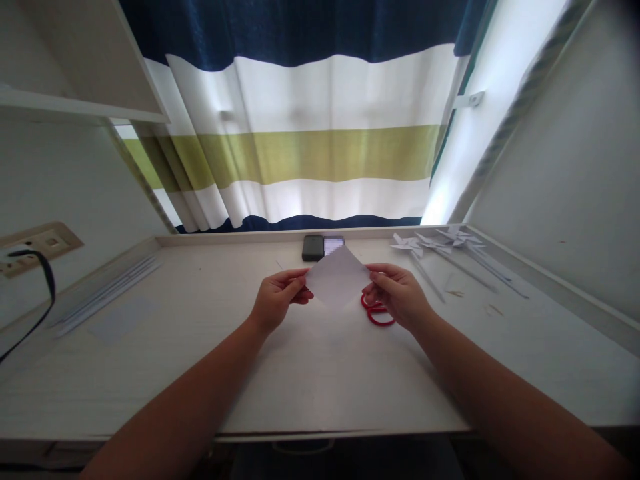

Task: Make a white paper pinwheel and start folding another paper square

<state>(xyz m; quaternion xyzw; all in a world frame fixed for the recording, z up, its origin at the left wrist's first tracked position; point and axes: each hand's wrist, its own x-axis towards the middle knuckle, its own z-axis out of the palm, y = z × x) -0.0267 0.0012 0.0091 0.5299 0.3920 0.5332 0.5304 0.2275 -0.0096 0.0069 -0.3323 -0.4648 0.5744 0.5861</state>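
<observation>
A square sheet of white paper (338,280) is held up over the desk, turned so that its corners point left, right, up and down. My left hand (281,293) pinches the left corner between thumb and fingers. At the opposite corner, my right hand (397,290) grips the paper the same way. Red-handled scissors (381,321) lie on the desk just under my right hand, their blades out of sight. Behind the paper are a dark, box-like object (313,248) and a phone (334,243), the latter partly covered by the sheet.
Several white paper pinwheels on sticks (425,245) lie at the back right of the desk (320,393), with small tan scraps (455,293) nearby. Long white paper strips or sticks (113,293) and a flat paper sheet (120,323) rest at left. A black cable (47,280) hangs from the wall socket.
</observation>
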